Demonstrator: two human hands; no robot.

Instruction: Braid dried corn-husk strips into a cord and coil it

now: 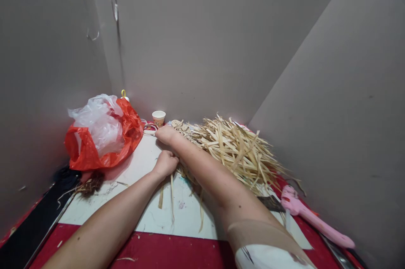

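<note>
A heap of pale dry straw strips (236,149) lies on the white board (142,163) at the right. My left hand (166,162) is closed in a fist at the near edge of the heap, gripping some strips that trail down over the board. My right hand (166,134) reaches farther back, fingers curled at the far left end of the heap beside a small woven straw piece (181,125). What the right hand's fingers hold is hidden.
A red plastic bag (104,140) with clear plastic inside sits at the left. A paper cup (158,117) stands by the back wall. A pink tool (311,216) lies at the right edge. Grey walls close in on three sides; red cloth (158,250) covers the near edge.
</note>
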